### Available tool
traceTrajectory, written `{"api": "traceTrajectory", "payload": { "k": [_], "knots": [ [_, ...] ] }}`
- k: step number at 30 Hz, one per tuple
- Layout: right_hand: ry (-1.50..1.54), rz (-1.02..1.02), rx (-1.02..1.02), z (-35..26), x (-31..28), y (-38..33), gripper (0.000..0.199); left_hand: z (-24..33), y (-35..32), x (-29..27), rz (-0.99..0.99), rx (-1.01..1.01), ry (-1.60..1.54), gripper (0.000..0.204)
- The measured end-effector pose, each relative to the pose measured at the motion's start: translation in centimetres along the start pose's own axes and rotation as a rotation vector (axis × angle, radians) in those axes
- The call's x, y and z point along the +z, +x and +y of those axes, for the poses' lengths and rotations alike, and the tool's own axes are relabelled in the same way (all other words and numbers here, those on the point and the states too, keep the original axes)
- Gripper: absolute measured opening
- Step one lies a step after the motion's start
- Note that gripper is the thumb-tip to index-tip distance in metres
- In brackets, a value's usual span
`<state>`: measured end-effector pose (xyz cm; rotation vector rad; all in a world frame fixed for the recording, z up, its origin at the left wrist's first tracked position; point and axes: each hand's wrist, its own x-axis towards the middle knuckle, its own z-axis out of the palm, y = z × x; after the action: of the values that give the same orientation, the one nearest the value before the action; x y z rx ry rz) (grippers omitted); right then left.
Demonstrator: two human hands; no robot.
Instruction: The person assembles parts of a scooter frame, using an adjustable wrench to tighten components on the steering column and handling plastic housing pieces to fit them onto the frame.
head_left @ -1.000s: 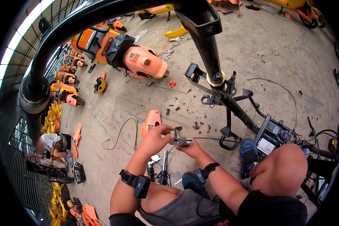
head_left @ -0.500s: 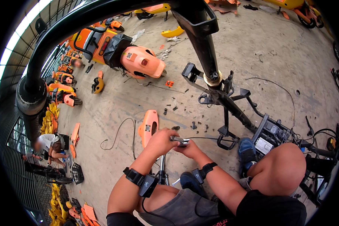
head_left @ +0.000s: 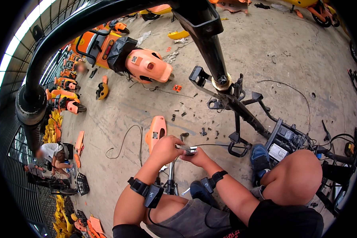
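Note:
Both hands meet at a small silver-and-dark metal part (head_left: pixel 192 150) above the concrete floor. My left hand (head_left: pixel 168 148) bends over its left side, the fingers closed at it. My right hand (head_left: pixel 199 158) grips the same part from the right and below, fingers curled. The part's exact kind is too small to make out. A thin dark cable (head_left: pixel 214 144) runs from beside the hands toward the black scooter frame (head_left: pixel 248 113). Below the hands a silver metal tube or fork (head_left: pixel 171 174) stands between my legs. Just beyond my left hand lies an orange body panel (head_left: pixel 158 127).
Several small dark parts (head_left: pixel 204 131) lie scattered ahead on the floor. A large black handlebar (head_left: pixel 37 73) arches across the left and top. Orange scooters (head_left: pixel 146 65) stand farther back. At far left a person (head_left: pixel 53 152) crouches. A battery-like box (head_left: pixel 278 151) sits at right.
The view has shifted slightly. My hands stay together on the metal part, which has turned a little so more of its bright silver face shows.

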<state>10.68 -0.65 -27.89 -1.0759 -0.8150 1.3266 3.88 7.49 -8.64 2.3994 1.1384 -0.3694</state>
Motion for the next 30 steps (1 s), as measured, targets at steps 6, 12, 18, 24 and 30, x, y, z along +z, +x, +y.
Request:
{"api": "traceTrajectory", "payload": {
  "k": [6, 12, 18, 24, 30],
  "knots": [
    [-0.025, -0.009, 0.015, 0.38, -0.05, 0.22, 0.022, -0.23, 0.02, 0.05, 0.013, 0.034, 0.022, 0.035],
    [-0.005, -0.001, 0.031, 0.31, -0.14, 0.17, 0.026, -0.34, -0.1, -0.17, -0.008, -0.028, -0.029, 0.036],
    [0.0, 0.022, 0.002, 0.25, -0.25, 0.16, 0.029, -0.68, -0.33, -0.61, 0.011, -0.022, -0.036, 0.038],
    [0.023, 0.012, -0.007, -0.19, -0.24, 0.09, 0.027, -0.62, -0.43, -0.19, 0.011, 0.01, -0.033, 0.037],
    [0.052, 0.028, -0.013, 0.09, -0.21, 0.05, 0.025, -0.62, 0.05, 0.07, 0.02, 0.029, -0.011, 0.036]
  ]
}}
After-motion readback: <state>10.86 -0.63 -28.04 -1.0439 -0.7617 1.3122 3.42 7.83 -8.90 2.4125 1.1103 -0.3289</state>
